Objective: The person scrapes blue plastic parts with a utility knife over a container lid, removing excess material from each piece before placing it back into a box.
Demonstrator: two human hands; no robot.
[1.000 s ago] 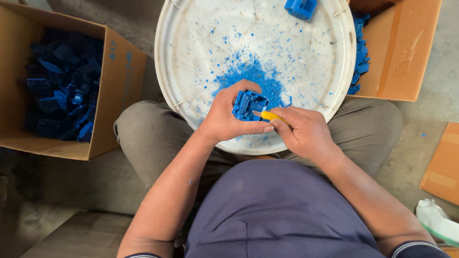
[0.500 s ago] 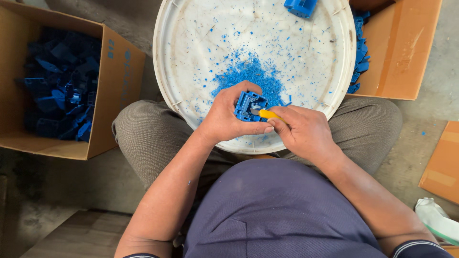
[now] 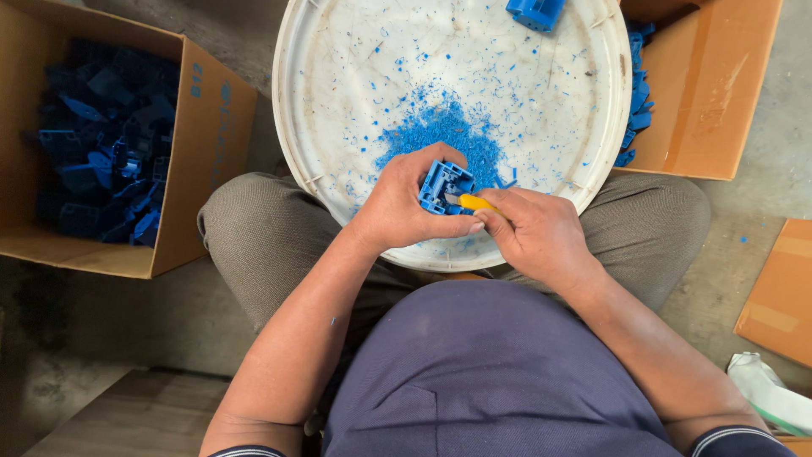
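The left hand [image 3: 397, 211] was curled around a blue part [image 3: 443, 186], fingers wrapped over its top and thumb under it, holding it just above the near rim of the white tray [image 3: 338, 110] that rested on the person's lap. The right hand [image 3: 537, 233] was closed in a pinch on a yellow knife [image 3: 470, 201], whose tip touched the part's edge right beside the left thumb. That closeness looked like the main risk: if the blade skipped off the hard plastic, it could run straight into the thumb or fingers that braced the part. A second risk lay in the tray itself, which seemed only balanced on the knees, so a hard push might tip it and spill the heap of blue shavings [image 3: 440, 135] lying in its middle. Another blue piece [image 3: 534, 12] sat at the tray's far rim. The tray was scuffed and flecked with blue crumbs. To the left stood an open cardboard box [image 3: 199, 152] full of dark blue parts, and to the right a second box [image 3: 710, 85] with a few blue parts showing at its edge. The floor was bare grey concrete, with flat cardboard [image 3: 782, 296] and a white bag [image 3: 765, 389] lying at the right.
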